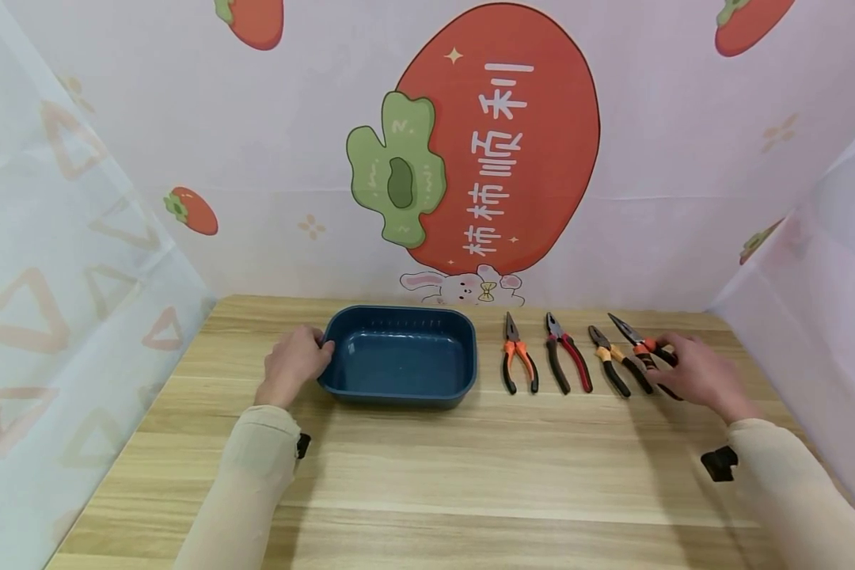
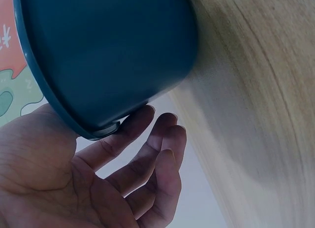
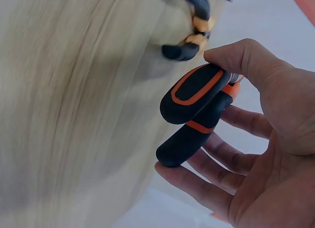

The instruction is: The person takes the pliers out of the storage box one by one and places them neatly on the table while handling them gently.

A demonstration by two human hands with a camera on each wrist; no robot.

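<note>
My left hand (image 1: 295,364) pinches the left rim of a dark blue rectangular plastic basin (image 1: 399,400). In the left wrist view the thumb goes behind the basin wall (image 2: 113,50), mostly hidden, with the index finger under the rim outside and the other fingers loosely bent. At the right end of the tool row, my right hand (image 1: 700,375) holds long-nose pliers (image 1: 642,348) by black-and-orange handles (image 3: 197,92). The thumb lies against one handle, the fingers along the other. These pliers point up and left, close beside yellow-and-black pliers (image 1: 607,355).
Between basin and yellow-and-black pliers lie orange-handled long-nose pliers (image 1: 514,348) and red-and-dark-handled pliers (image 1: 564,344), jaws toward the back. A wood-grain table (image 1: 470,491) carries everything. A printed cloth (image 1: 292,158) rises behind it, with similar cloth on both sides.
</note>
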